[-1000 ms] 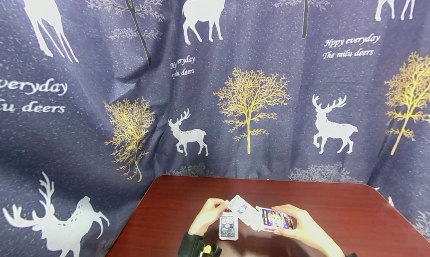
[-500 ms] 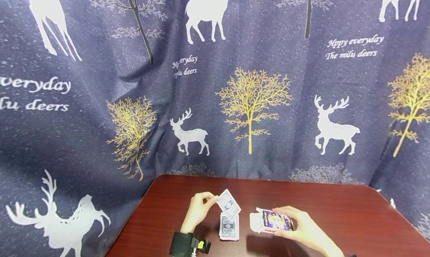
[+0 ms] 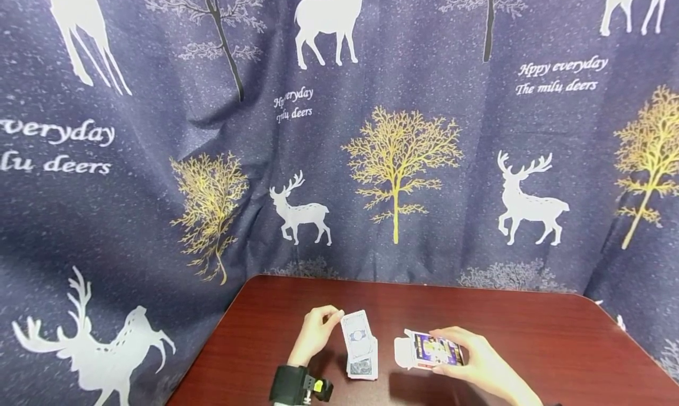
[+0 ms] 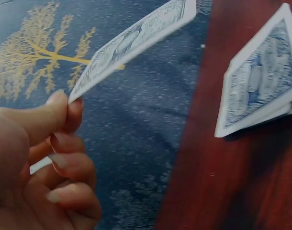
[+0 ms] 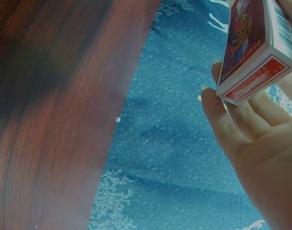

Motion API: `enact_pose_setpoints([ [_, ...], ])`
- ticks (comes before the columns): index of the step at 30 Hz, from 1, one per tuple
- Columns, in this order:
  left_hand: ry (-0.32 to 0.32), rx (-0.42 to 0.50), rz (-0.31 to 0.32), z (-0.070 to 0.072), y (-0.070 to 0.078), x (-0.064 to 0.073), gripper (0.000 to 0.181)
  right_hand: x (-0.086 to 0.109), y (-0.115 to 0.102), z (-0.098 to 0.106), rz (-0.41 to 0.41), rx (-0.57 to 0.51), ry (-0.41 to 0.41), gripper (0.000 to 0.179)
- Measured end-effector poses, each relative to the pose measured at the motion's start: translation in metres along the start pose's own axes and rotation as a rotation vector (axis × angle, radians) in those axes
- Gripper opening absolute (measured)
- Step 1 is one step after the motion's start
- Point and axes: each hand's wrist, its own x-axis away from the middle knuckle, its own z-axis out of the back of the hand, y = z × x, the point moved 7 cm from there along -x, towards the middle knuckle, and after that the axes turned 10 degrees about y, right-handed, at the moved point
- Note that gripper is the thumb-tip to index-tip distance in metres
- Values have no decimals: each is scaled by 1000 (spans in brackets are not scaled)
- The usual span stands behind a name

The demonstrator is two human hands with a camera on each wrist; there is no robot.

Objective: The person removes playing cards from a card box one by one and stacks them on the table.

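Observation:
My left hand [image 3: 314, 334] pinches a playing card [image 3: 358, 334] by one corner between thumb and index finger, the other fingers curled in. The card's blue-patterned back faces up, and it overlaps a pile of playing cards [image 3: 363, 367] in the head view. In the left wrist view the held card [image 4: 131, 43] tilts upward, apart from the pile [image 4: 261, 76], whose edges are uneven. On the right, my right hand [image 3: 467, 353] grips a purple card box [image 3: 437, 349] by its sides. Its white flap [image 3: 403, 352] hangs open toward the pile. The right wrist view shows the box's red-and-white end [image 5: 256, 79].
A reddish-brown wooden table [image 3: 297, 294] carries the pile. Behind it hangs a dark blue curtain [image 3: 339, 217] printed with deer and trees. A black band with a small device [image 3: 289, 385] is on the left wrist.
The left hand has drawn the card away from the box's opening, leftward over the pile, and turned it more upright. The right hand and box have stayed nearly still.

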Motion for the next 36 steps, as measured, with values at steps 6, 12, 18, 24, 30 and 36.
enact_pose_setpoints([
  [6, -36, -44, 56, -17, -19, 2, 20, 2, 2, 0, -46, 91, 4, 49],
  [12, -32, -95, 44, -31, -35, 9, 19, 7, 1, -1, -64, 137, 2, 51],
  [18, 2, -153, 23, -36, -43, 9, 14, 5, 0, -1, -63, 134, -2, 50],
  [24, 70, -223, 72, -35, -44, 7, 10, 5, 5, -1, -101, 155, -7, 48],
  [30, 71, -296, 121, -36, -43, 7, 10, 4, 4, 0, -118, 133, 0, 47],
  [36, 48, -322, 152, -39, -40, 9, 11, 5, 4, 1, -85, 52, -4, 48],
])
